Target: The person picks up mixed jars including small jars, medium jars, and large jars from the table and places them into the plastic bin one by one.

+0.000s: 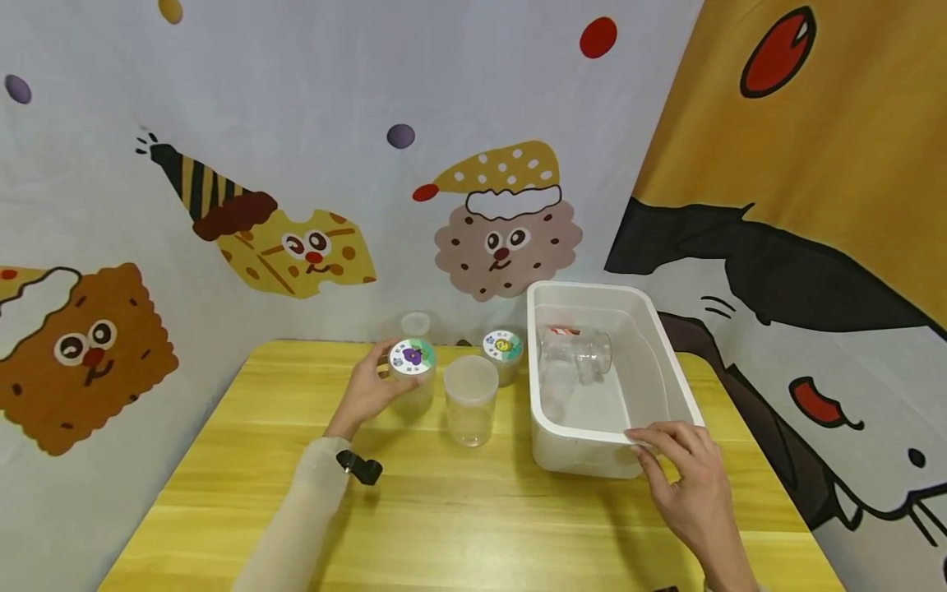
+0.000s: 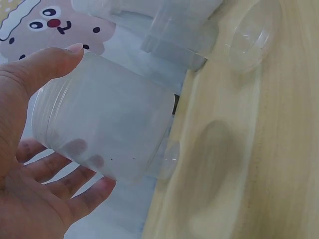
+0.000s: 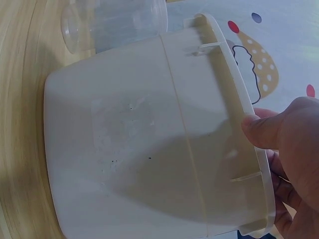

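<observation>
My left hand (image 1: 370, 385) grips a clear plastic jar (image 1: 413, 390) round its upper part, thumb on one side and fingers on the other. Its lid bears a round label with a purple picture. In the left wrist view the jar (image 2: 109, 117) hangs above the wooden table, where a shadow falls. At the front right corner of a white plastic bin (image 1: 562, 448), my right hand (image 1: 684, 477) pinches the rim between thumb and fingers. Inside the bin lie clear jars (image 1: 592, 355), tipped on their sides.
A taller clear jar (image 1: 471, 403) with a frosted lid stands between the held jar and the bin. Behind it is a jar (image 1: 503, 353) with a yellow-pictured label, and farther left a small clear container (image 1: 416, 325). A printed cloth (image 1: 318, 99) hangs behind the wooden table (image 1: 444, 526).
</observation>
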`<act>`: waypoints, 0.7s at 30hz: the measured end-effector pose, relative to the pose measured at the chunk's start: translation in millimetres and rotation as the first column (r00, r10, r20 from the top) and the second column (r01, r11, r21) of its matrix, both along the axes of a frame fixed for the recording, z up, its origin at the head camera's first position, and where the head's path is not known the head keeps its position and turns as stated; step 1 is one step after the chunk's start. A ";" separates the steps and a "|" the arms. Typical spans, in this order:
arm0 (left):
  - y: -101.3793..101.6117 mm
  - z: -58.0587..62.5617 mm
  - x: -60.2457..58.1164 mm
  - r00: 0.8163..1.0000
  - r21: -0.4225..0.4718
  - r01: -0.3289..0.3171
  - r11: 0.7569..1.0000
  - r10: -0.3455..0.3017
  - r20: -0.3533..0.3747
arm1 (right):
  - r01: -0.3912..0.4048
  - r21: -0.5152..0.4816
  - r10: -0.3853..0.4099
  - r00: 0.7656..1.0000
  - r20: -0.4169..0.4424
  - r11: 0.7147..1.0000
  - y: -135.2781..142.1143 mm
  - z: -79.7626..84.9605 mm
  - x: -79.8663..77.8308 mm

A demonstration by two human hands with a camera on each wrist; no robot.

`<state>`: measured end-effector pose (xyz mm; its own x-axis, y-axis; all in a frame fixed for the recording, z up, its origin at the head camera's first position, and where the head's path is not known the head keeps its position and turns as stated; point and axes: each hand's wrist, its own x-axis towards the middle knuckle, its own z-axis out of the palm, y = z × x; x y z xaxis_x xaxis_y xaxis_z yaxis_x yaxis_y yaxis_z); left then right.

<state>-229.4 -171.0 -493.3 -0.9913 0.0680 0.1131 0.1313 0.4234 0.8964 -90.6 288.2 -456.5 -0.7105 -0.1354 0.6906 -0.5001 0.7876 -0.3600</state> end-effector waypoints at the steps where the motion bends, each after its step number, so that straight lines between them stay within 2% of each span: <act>1: -0.4 1.6 -0.1 1.000 -0.004 0.001 1.000 -0.001 -0.005 | 0.002 -0.001 -0.002 1.000 0.010 1.000 0.5 0.1 0.1; 15: -3.4 23.4 1.1 0.999 -0.044 0.010 0.999 -0.012 -0.044 | 0.002 0.007 -0.002 1.000 0.021 1.000 2.6 2.8 -1.4; 21: -4.6 31.5 1.8 0.997 -0.044 0.020 0.999 -0.024 -0.075 | -0.004 0.003 0.004 1.000 -0.020 1.000 -0.8 2.8 -0.2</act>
<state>-227.6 -175.6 -461.7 -0.9783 0.0962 0.1837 0.2074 0.4577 0.8646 -90.8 287.4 -453.7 -0.6957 -0.1409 0.7043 -0.5107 0.7866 -0.3471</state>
